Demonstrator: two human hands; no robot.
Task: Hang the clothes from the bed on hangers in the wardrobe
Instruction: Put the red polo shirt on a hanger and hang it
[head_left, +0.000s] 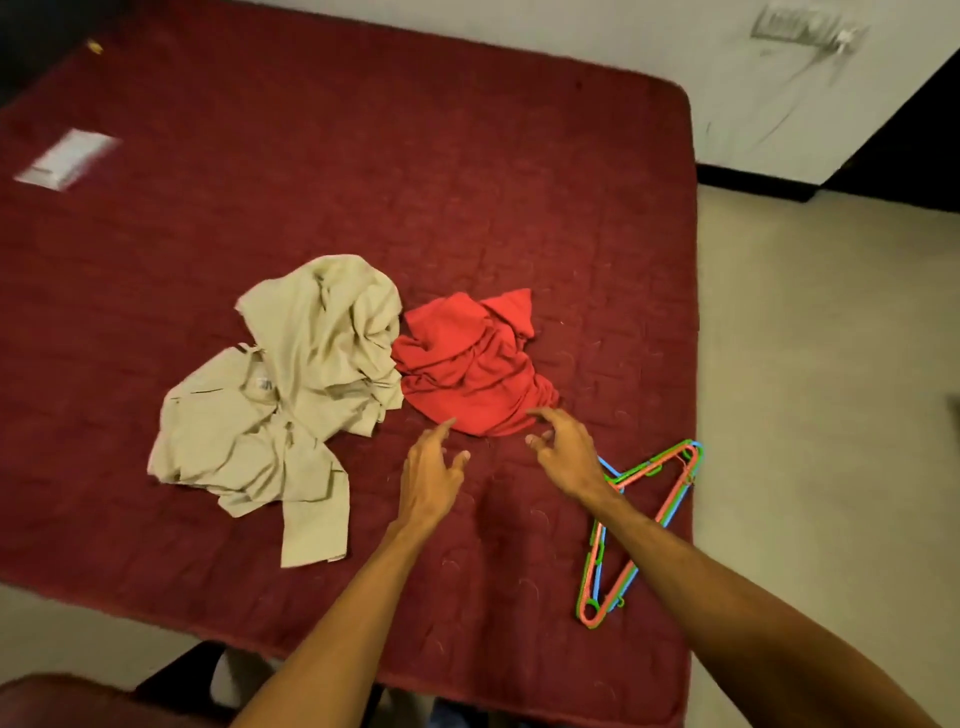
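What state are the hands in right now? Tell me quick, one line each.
Left hand: open, holding nothing, index finger reaching at the red garment.
Right hand: open, holding nothing, at the same garment's near edge.

A bedroom in a home: a wide bed (363, 182) under a maroon quilted cover carries a crumpled beige garment (291, 395), a red garment (467, 374) and coloured plastic hangers (652, 467). Around it are a plain white wall (571, 31) with dark skirting (753, 179), a blurred wall socket (800, 23) and a pale floor (805, 364).
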